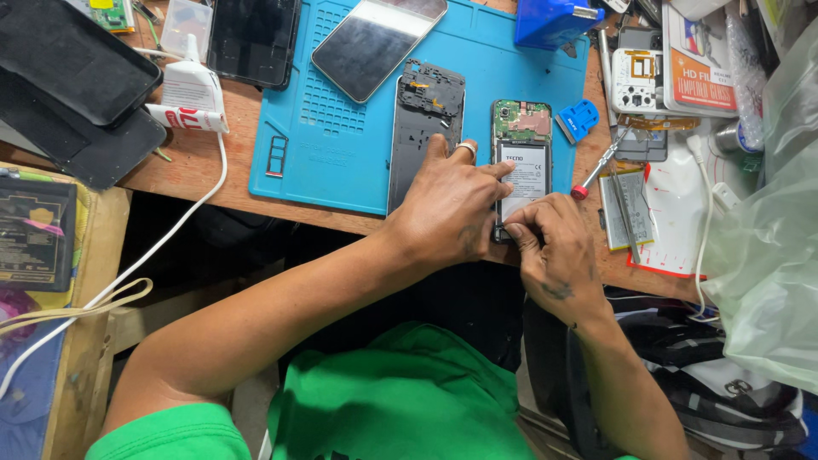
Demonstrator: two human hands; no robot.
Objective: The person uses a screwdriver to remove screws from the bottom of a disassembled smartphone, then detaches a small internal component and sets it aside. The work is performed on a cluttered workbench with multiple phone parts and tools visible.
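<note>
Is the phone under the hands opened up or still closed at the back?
Opened. The phone lies with its circuit board and battery bared; a dark back cover lies beside it on the blue mat.

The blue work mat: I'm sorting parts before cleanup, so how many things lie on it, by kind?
Opened phone with its battery and circuit board exposed, under the left hand and right hand: 1
Dark removed back cover: 1
Glossy phone lying screen-up: 1
Small dark card tray: 1
Blue plastic block at the mat's top edge: 1
Total: 5
</note>
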